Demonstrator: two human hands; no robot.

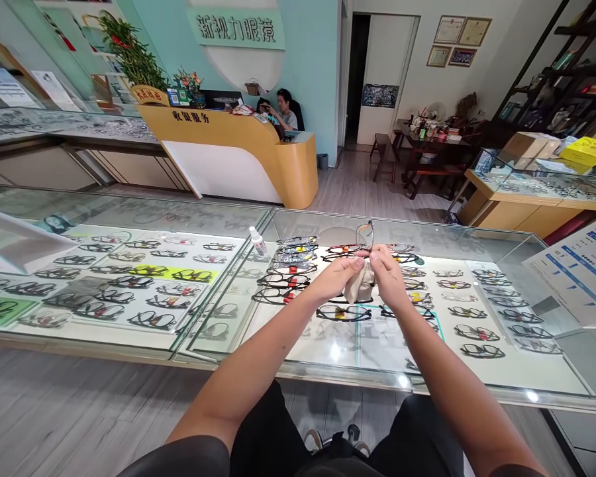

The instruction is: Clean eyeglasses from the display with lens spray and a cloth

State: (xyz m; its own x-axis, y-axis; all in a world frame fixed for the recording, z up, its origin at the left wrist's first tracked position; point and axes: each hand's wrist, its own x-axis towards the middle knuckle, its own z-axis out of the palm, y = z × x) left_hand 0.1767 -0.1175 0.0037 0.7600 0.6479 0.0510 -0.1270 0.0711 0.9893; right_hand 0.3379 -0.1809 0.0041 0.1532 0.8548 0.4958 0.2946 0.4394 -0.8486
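Observation:
Over the glass display case, my left hand and my right hand meet, both with fingers closed in a pinch. A pair of eyeglasses is held between them, one clear lens standing up above the fingertips; the rest of the frame is hidden by my fingers. A beige cloth bunches between the two hands and hangs below them. Beneath the glass, rows of eyeglasses lie under and around my hands. A small white spray bottle stands on the glass to the left.
The glass display case spans the view in front of my knees. Printed sheets stand at its left and right. Beyond are a wooden reception counter with a seated person, and a dark table with benches.

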